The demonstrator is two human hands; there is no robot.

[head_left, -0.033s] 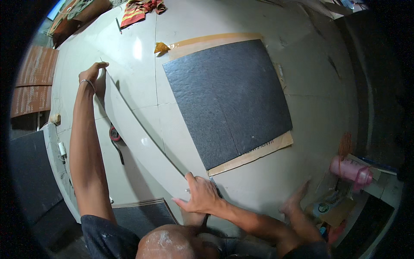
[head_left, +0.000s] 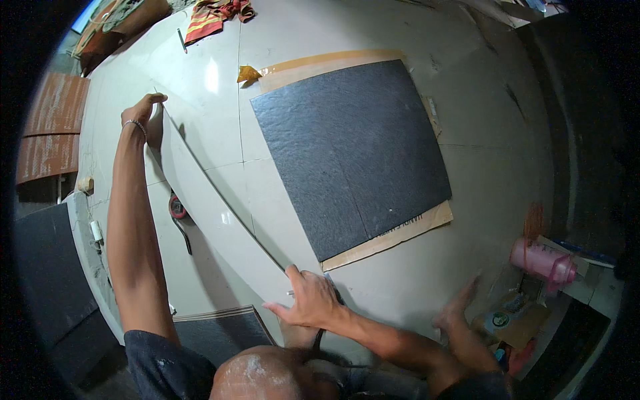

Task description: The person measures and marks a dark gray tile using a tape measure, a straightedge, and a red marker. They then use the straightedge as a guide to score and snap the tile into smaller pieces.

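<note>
A long pale strip, tile-like and thin at its edge, stands slanting across the left of the floor [head_left: 207,200]. My left hand [head_left: 141,112] is closed on its far end, thumb over the top. At the near end my right hand [head_left: 312,299] grips the strip, its thumb stretched out to the left. A small light tip pokes out by those fingers; I cannot tell what it is. Right of the strip, a large dark textured tile [head_left: 353,160] with a faint line lies on cardboard [head_left: 413,225]. A red and black tape measure [head_left: 177,207] sits left of the strip.
Dark tiles [head_left: 220,328] are stacked near my knees. A striped red cloth [head_left: 212,21] and a thin pen [head_left: 182,40] lie at the far left. Brown curved sheets [head_left: 53,110] stand at the left edge. A pink bottle [head_left: 541,260] lies at the right.
</note>
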